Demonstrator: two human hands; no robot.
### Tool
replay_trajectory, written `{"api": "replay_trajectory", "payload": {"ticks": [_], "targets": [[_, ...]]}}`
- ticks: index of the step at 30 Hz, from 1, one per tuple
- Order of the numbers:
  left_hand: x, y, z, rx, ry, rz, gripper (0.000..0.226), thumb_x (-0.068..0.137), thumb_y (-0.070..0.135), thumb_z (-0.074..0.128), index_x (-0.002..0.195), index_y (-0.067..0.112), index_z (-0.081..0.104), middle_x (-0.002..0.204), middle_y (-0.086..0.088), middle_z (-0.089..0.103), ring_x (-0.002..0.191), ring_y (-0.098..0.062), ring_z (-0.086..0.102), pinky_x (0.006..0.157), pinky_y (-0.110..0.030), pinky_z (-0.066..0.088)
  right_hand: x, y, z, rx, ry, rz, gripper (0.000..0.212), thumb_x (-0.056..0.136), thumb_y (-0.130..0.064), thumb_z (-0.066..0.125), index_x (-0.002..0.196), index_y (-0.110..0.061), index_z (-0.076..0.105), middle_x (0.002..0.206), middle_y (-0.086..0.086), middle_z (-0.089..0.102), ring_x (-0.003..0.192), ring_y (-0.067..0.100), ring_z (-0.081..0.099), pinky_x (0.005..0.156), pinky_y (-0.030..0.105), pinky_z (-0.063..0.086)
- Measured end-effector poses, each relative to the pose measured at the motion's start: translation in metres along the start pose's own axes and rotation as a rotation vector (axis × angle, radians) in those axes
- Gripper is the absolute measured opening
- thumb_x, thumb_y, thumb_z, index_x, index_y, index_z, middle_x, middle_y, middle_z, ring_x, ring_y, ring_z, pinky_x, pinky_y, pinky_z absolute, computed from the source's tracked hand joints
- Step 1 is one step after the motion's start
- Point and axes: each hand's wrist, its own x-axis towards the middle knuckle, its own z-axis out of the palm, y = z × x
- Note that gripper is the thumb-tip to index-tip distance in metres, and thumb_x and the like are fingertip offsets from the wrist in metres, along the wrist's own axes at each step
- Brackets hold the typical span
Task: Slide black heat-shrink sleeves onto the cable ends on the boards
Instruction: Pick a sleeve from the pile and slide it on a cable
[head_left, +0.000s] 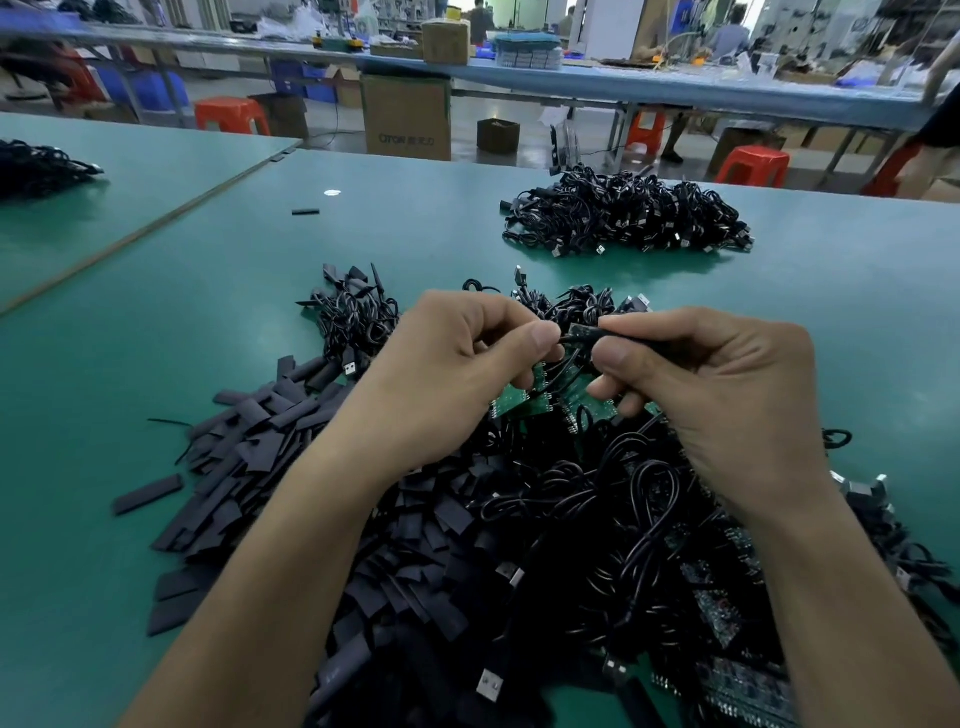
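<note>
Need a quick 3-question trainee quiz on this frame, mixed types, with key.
1. True or false: the sleeve pile lies on the side of the left hand.
2. The left hand pinches a cable. What does the right hand pinch? A. a sleeve B. a USB plug C. nothing
3. What colour are the boards lying below both hands?
Key: 1 true; 2 A; 3 green.
</note>
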Motion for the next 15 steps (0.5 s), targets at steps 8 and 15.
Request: {"api": "replay_trajectory", "payload": {"ticks": [8,15], "targets": [[-0.0019,0.0049,0.0044,0.174,0.029,0.100,0.024,0.101,0.030,0.054,0.084,0.020,0.067,0.049,0.016,0.044,0.045,-0.005,0.036,0.047,-0.014,0.027,-0.0008,-0.0013,-0.0012,-0.024,-0.039,-0.022,0.025,0.071,-0.017,0.082,0.096,-0.019,0.076,0.080,-0.004,0.078,0.065,0.017,0.074,0.058,0.022,0.058],[-0.0025,0.0057,0.0044,0.269,0.009,0.146,0.023,0.103,0.027,0.054,0.086,0.018,0.068,0.051,0.025,0.048,0.046,0.002,0.043,0.047,-0.011,0.030,-0.0004,0.0032,0.0009,-0.028,-0.042,-0.022,0.020,0.075,-0.017,0.080,0.094,-0.021,0.077,0.078,-0.002,0.077,0.064,0.018,0.073,0.057,0.020,0.056]]}}
